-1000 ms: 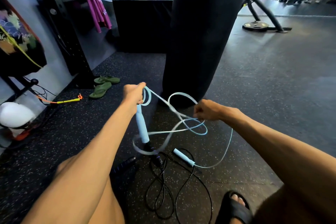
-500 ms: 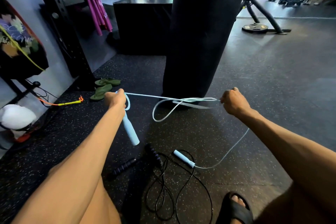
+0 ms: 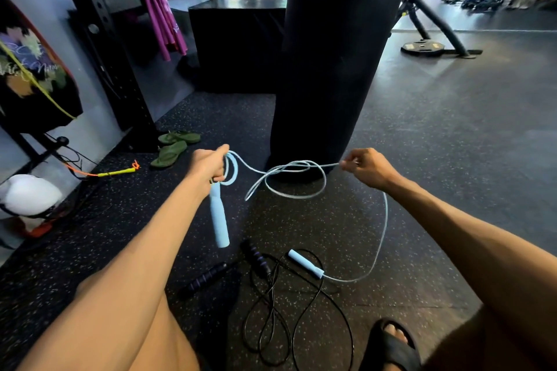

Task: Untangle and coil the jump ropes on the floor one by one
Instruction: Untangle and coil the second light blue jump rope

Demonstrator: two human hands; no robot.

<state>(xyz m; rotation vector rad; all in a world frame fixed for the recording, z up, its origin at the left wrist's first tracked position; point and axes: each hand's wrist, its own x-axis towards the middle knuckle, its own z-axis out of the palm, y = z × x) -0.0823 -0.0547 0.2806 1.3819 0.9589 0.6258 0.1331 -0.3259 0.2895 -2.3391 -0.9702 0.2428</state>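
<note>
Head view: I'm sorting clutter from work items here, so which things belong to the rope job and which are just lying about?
Part of the job:
- light blue jump rope, held between left hand and right hand
- its second handle on the floor
- black jump rope, still tangled

Just lying about:
- green flip-flops
- pink towel
- punching bag
- weight plate

Ropes between two hands, above the floor [image 3: 437,135]

The left hand [image 3: 208,164] holds a rope [image 3: 289,172] with one handle [image 3: 219,221] hanging below it; the right hand [image 3: 369,167], well to the right, pinches the cord, which loops between them before the bag [image 3: 334,54]. The second handle [image 3: 306,263] lies on the floor nearer the person, touching another rope [image 3: 271,310] (its handles to the left). Sandals [image 3: 174,144] lie far left.
</note>
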